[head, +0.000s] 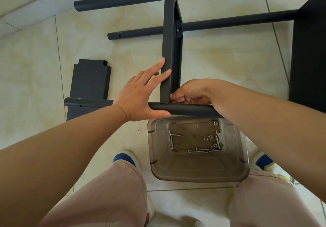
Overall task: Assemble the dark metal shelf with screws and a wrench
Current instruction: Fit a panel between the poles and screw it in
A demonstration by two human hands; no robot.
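A dark metal shelf panel stands on edge between dark tubes. The near tube lies across the floor in front of me. My left hand has straight fingers pressed on the panel's left face, thumb under the near tube. My right hand has its fingers curled at the corner where panel and near tube meet; what the fingers hold is hidden. Two more tubes lie farther off. Screws, nuts and a small wrench lie in a clear bin.
A loose dark shelf panel lies flat on the tile floor at the left. A large dark panel stands at the right edge. My knees and shoes flank the bin. A pale wall base runs along the upper left.
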